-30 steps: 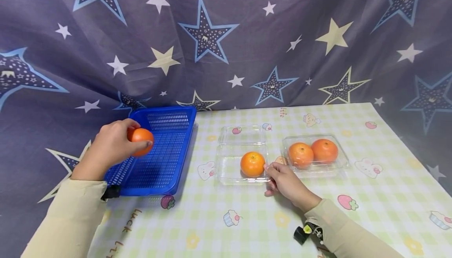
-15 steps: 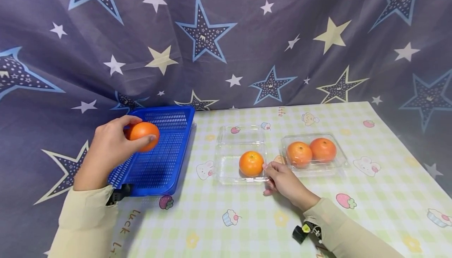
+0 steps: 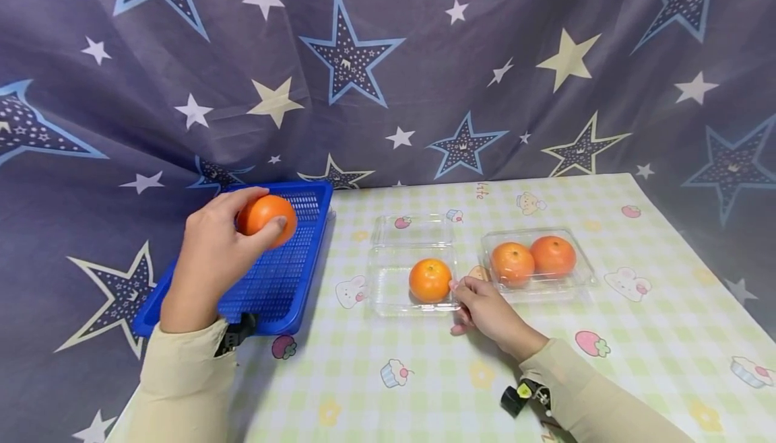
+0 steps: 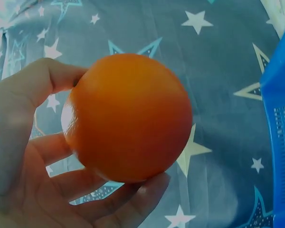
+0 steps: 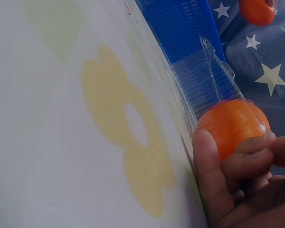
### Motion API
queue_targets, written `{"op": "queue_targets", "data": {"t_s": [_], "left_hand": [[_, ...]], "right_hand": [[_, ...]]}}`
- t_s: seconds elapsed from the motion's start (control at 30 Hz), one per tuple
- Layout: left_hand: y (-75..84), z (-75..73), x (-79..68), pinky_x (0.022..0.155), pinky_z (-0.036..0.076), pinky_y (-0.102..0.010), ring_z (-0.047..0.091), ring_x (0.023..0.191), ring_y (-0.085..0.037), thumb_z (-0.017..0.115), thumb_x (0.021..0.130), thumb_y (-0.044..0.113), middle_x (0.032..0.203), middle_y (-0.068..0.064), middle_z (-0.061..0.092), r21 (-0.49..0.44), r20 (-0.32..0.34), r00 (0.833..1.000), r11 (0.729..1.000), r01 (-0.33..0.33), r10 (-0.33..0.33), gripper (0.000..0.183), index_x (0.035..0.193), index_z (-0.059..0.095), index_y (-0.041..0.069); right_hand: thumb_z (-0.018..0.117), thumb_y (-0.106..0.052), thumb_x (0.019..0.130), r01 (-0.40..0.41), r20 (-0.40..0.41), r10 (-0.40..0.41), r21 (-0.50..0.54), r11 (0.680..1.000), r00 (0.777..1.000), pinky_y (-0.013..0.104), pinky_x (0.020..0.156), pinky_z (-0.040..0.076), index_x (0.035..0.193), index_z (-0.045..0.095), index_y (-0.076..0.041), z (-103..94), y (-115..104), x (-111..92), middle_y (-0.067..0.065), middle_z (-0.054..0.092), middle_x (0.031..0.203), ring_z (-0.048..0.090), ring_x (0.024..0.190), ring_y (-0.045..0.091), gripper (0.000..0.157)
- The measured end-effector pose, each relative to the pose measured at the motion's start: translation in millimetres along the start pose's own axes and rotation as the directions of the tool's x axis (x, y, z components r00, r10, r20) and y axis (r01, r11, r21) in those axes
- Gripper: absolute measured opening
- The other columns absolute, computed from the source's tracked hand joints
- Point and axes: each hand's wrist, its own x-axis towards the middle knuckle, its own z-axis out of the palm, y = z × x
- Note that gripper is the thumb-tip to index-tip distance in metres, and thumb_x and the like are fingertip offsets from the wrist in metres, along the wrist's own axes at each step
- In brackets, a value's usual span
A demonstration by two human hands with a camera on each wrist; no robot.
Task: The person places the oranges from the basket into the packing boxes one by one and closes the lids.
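Note:
My left hand (image 3: 215, 248) holds an orange (image 3: 267, 219) above the blue basket, thumb on its near side and fingers round the far side. In the left wrist view that orange (image 4: 130, 118) fills the middle, apart from everything but the hand. My right hand (image 3: 494, 315) pinches the right edge of an opened clear plastic box (image 3: 388, 291), whose lid lies back behind it. One orange (image 3: 430, 280) sits in the right half of this box. From the right wrist, the thumb and fingers (image 5: 209, 152) show close against that box's end.
The blue basket (image 3: 300, 295) stands at the table's left, with no fruit visible inside. Right of the opened box, another clear box (image 3: 585, 275) contains two oranges (image 3: 512, 264). A star-patterned cloth (image 3: 364, 133) hangs behind the checked tablecloth (image 3: 345, 362).
My left hand has carried its orange rightward and slightly up over the basket. The right hand stays at the box edge. The whole view has shifted slightly.

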Motion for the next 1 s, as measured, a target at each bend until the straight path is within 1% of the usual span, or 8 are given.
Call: {"op": "queue_targets", "data": {"t_s": [0.1,0.2,0.37,0.5,0.67,0.8,1.0], "left_hand": [[4.1,5.0,0.4,0.080,0.057,-0.059,0.061,0.103,-0.037,0.071,0.094,0.042,0.130,-0.017,0.066,-0.010,-0.033,0.999,1.000,0.009,-0.009,0.052,0.137,0.066,0.014],[7.2,9.7,0.9,0.079,0.057,-0.058,0.061,0.103,-0.036,0.069,0.095,0.045,0.128,-0.016,0.067,-0.030,-0.057,0.998,0.999,0.026,-0.027,0.051,0.137,0.066,0.017],[13.4,19.0,1.1,0.082,0.059,-0.059,0.062,0.106,-0.036,0.064,0.097,0.054,0.129,-0.015,0.067,-0.058,-0.053,0.997,0.997,0.050,-0.053,0.055,0.139,0.064,0.019],[21.2,30.1,1.4,0.086,0.058,-0.057,0.061,0.110,-0.035,0.065,0.097,0.054,0.129,-0.013,0.066,-0.082,-0.059,0.998,0.996,0.031,-0.036,0.054,0.136,0.066,0.018],[29.1,49.5,-0.5,0.086,0.054,-0.054,0.060,0.108,-0.034,0.069,0.095,0.051,0.122,-0.014,0.064,-0.114,-0.063,0.998,0.993,-0.003,-0.004,0.051,0.132,0.070,0.016],[32.4,65.3,-3.6,0.084,0.053,-0.052,0.061,0.105,-0.033,0.071,0.095,0.048,0.118,-0.014,0.064,-0.125,-0.045,0.999,0.992,-0.022,0.016,0.049,0.130,0.071,0.014],[37.3,85.3,-1.7,0.084,0.054,-0.051,0.060,0.102,-0.032,0.069,0.096,0.048,0.117,-0.014,0.065,-0.126,0.030,0.998,0.991,-0.050,0.054,0.048,0.130,0.070,0.014]], "right_hand": [[0.048,-0.026,0.110,0.000,0.003,0.000,0.000,1.000,1.000,0.038,0.068,0.063,0.091,0.046,0.001,0.8,0,0,0.004,0.045,0.061,0.048,0.057,0.017,0.033],[0.048,-0.026,0.110,0.000,0.002,0.000,0.000,1.000,1.000,0.038,0.068,0.063,0.091,0.046,0.001,1.4,0,0,0.003,0.045,0.061,0.049,0.058,0.017,0.033],[0.048,-0.026,0.110,0.002,0.006,-0.002,-0.002,1.000,1.000,0.038,0.068,0.063,0.089,0.045,0.000,0.8,0,0,0.003,0.044,0.061,0.048,0.058,0.017,0.033],[0.047,-0.026,0.110,0.006,0.009,-0.006,-0.001,1.000,1.000,0.038,0.068,0.063,0.089,0.045,0.000,-0.1,0,0,0.003,0.044,0.061,0.048,0.057,0.017,0.033],[0.047,-0.025,0.110,0.013,0.015,-0.013,0.009,1.000,1.000,0.038,0.066,0.063,0.088,0.044,0.000,0.1,1,1,0.003,0.044,0.060,0.048,0.057,0.016,0.034],[0.046,-0.025,0.111,0.013,0.029,-0.014,0.009,1.000,0.999,0.038,0.066,0.063,0.089,0.045,0.002,1.4,1,1,0.003,0.045,0.060,0.049,0.057,0.016,0.034],[0.048,-0.026,0.110,0.016,0.019,-0.016,-0.002,1.000,1.000,0.039,0.067,0.063,0.087,0.044,-0.002,-0.5,0,0,0.003,0.045,0.060,0.047,0.057,0.016,0.034]]}}
